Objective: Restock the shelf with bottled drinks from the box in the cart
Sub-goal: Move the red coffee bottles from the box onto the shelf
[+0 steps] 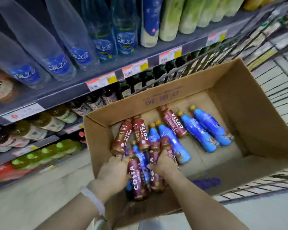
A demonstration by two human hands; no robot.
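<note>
An open cardboard box (249,103) sits in a wire cart (276,90). Inside lie several dark red Costa coffee bottles (172,122) and several blue bottles (206,130) with yellow caps. Both hands reach into the near left corner of the box. My left hand (112,173) grips a red Costa bottle (136,178) from its left side. My right hand (164,163) grips another red bottle (155,176) beside it. A blue bottle (142,161) lies between the two held bottles. The shelf (83,87) stands to the left of the cart.
The upper shelf holds clear blue-labelled bottles (60,63) and pale green bottles (188,17). Price tags (101,81) line the shelf edge. Lower shelves hold brown, green and red bottles (45,153). Pale floor (32,201) lies between the shelf and cart.
</note>
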